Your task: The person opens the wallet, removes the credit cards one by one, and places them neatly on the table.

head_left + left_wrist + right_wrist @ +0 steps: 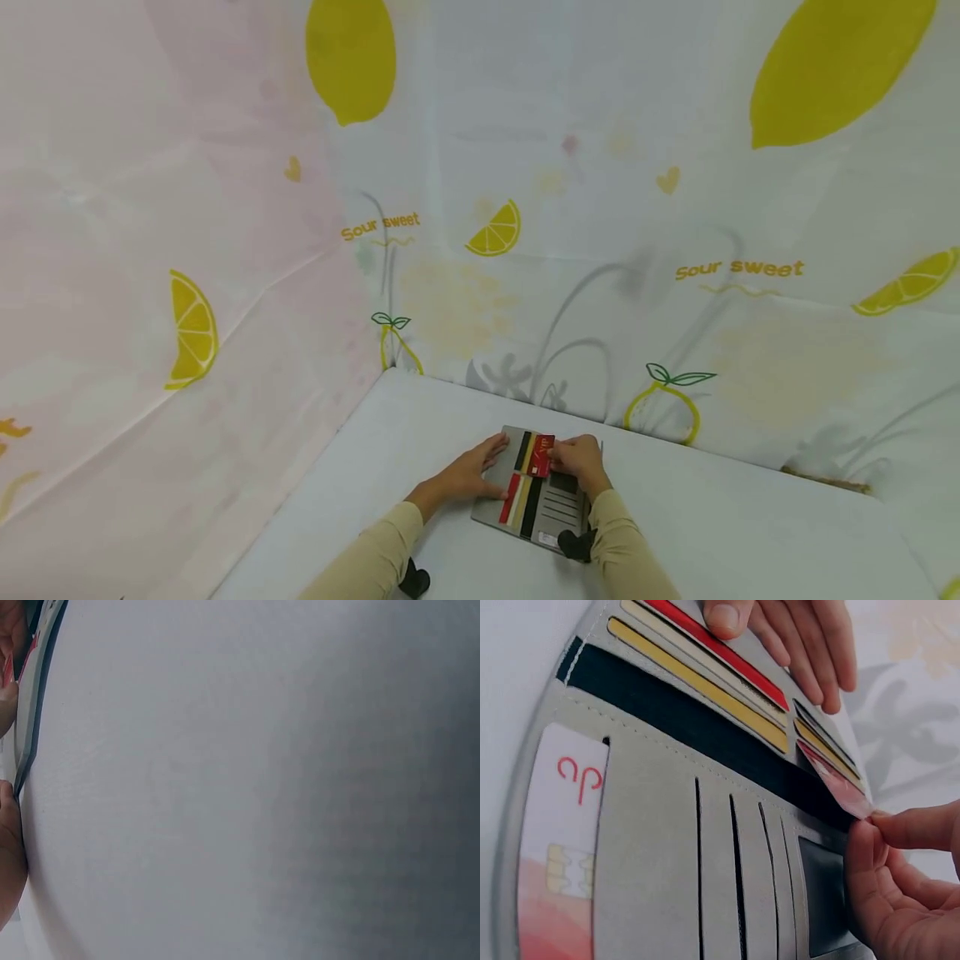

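An open grey card wallet lies on the white table, with rows of slots on both halves. My right hand pinches the edge of a red VIP card between thumb and fingertips; the card sits partly in an upper slot. In the right wrist view the same card tilts up from its slot. My left hand rests on the wallet's left side, fingers extended and thumb on a red card. Yellow, cream and black cards fill neighbouring slots. A white-and-pink chip card sits in the outermost slot across the fold.
The white table runs to a wall sheet printed with lemons just behind the wallet. Dark wrist devices hang at both sleeves. The left wrist view shows mostly tabletop, with the wallet edge at its left side.
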A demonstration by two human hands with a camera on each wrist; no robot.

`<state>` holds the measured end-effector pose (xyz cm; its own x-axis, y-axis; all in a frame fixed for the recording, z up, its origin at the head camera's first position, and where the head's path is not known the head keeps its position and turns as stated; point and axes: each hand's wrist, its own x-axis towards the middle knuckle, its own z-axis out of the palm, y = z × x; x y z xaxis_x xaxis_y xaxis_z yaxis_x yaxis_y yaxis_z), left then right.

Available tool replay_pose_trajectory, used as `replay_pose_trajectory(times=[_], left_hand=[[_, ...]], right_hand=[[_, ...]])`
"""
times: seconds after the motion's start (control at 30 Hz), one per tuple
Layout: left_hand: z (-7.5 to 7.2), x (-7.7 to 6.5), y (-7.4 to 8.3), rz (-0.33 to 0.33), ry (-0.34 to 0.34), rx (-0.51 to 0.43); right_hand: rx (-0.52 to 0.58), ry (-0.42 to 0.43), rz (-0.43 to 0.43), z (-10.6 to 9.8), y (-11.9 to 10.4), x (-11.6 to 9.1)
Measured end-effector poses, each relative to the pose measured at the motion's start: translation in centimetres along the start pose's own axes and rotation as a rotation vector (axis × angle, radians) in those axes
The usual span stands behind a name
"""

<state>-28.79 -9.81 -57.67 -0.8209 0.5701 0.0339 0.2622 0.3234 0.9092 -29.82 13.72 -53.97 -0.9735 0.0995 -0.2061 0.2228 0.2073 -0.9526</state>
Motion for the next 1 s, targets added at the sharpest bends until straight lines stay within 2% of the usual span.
replay_pose_trajectory(times=[0.2, 0.33, 0.57, 0.7, 1.0], left_hand=[[-0.1, -0.4, 0.1, -0.012, -0.015, 0.010], [-0.2, -0.5, 0.5, -0.011, -0.001, 0.007], [0.0, -0.3, 0.6, 0.010, -0.004, 0.001], [0.2, -0.1, 0.6, -0.004, -0.002, 0.003], [0.1, -0.1, 0.8, -0.004, 0.018, 0.006]], right_hand=[[-0.006, 0.007, -0.010, -0.7, 0.6, -0.2], [0.003, 0.014, -0.019, -1.2, 0.6, -0.4], [0.022, 0.019, -0.008, -1.6, -0.1, -0.8], [0.026, 0.012, -0.040, -2.1, -0.8, -1.1], [0.051, 0.012, -0.077, -5.4, -2.8, -1.3]])
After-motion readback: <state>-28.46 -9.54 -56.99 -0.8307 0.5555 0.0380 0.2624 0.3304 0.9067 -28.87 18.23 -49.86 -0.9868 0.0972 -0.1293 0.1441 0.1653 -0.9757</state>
